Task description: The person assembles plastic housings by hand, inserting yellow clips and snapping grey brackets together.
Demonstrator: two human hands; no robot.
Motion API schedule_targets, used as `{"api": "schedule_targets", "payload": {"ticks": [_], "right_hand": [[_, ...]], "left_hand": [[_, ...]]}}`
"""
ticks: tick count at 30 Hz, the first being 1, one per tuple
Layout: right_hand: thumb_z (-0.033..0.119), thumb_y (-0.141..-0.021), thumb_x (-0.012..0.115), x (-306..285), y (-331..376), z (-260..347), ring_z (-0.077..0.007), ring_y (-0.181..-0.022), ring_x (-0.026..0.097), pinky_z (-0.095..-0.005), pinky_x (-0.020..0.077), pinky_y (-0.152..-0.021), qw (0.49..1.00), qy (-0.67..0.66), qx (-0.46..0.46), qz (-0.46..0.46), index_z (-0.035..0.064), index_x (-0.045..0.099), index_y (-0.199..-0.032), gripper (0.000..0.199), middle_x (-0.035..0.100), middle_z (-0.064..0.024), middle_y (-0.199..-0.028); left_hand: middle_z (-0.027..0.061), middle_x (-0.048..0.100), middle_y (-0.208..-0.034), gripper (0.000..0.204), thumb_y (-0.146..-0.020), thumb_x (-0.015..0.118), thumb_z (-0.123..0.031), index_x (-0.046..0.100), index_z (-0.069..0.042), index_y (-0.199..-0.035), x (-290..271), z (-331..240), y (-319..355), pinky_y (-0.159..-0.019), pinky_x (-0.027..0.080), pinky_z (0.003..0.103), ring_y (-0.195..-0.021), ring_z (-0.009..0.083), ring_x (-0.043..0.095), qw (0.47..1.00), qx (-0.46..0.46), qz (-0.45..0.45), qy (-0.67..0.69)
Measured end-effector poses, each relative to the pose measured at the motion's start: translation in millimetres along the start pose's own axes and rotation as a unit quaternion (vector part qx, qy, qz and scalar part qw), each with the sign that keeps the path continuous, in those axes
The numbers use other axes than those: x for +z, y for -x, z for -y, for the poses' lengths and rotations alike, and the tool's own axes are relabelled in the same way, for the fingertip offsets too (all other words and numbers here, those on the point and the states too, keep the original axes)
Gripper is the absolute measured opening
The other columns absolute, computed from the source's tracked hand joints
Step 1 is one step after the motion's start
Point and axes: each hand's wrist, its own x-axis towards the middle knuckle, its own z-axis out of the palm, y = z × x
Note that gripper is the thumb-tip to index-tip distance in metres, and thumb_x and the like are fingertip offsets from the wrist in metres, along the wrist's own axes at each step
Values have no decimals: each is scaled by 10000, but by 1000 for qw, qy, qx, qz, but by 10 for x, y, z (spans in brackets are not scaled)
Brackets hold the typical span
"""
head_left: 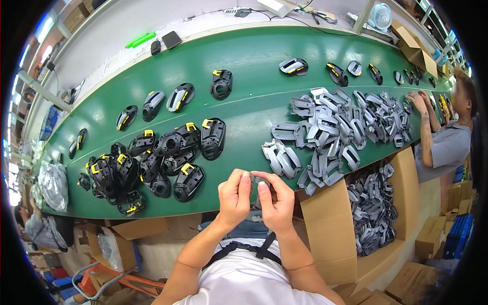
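Two bare hands, the left hand (235, 197) and the right hand (276, 199), meet at the near edge of the green conveyor belt (254, 56), their fingertips pinched narrowly together on a small grey plastic part (255, 181) that is largely hidden between them. Because the part is held just over the belt's near rim, above the person's lap, a slip of this fingertip hold would likely drop it off the belt rather than onto it. Risk also lies close by: the heap of grey plastic frames (330, 137) to the right and the cluster of black shells with yellow clips (152, 162) to the left could be knocked by a careless reach.
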Motion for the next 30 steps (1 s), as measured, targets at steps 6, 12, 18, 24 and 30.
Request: {"api": "schedule_targets", "payload": {"ticks": [6,12,18,24,30], "right_hand": [[74,-876,577,-67,43,28,-156,-618,594,-249,466,-577,997,62,-41,-5,-23,635,-982,154,584,-89,-743],[63,-876,581,-60,82,-33,-127,-623,578,-233,460,-585,1000,9,-20,-10,-33,628,-980,149,581,-70,-752],[64,-892,574,-40,81,-44,-67,-654,522,-199,430,-579,998,-48,39,-6,-31,626,-1021,168,550,-19,-784],[25,-886,587,-117,65,-135,-52,-704,482,-179,385,-598,997,-76,1,-25,-47,629,-1009,148,536,-3,-859],[70,-839,659,-400,5,-132,-88,-831,520,-217,402,-755,985,-113,19,-127,-44,600,-1087,278,586,-21,-943]], "left_hand": [[47,494,-580,173,-951,471,-104,528,-1,-825,102,-32,24,-440,361,267,-470,101,445,999,11,-32,-22],[69,510,-590,168,-948,476,-102,533,5,-831,49,-61,-19,-451,375,282,-465,146,473,997,37,-18,-72],[85,513,-603,173,-947,486,-108,532,11,-830,0,-42,-49,-458,377,287,-475,158,482,997,21,11,-70],[103,532,-626,164,-953,478,-149,540,1,-931,-60,-126,-220,-486,391,305,-498,165,509,994,11,91,-66],[178,594,-936,398,-846,621,-305,512,15,-1056,-360,290,-1824,-768,474,395,-885,304,597,938,113,-34,-326]]}}
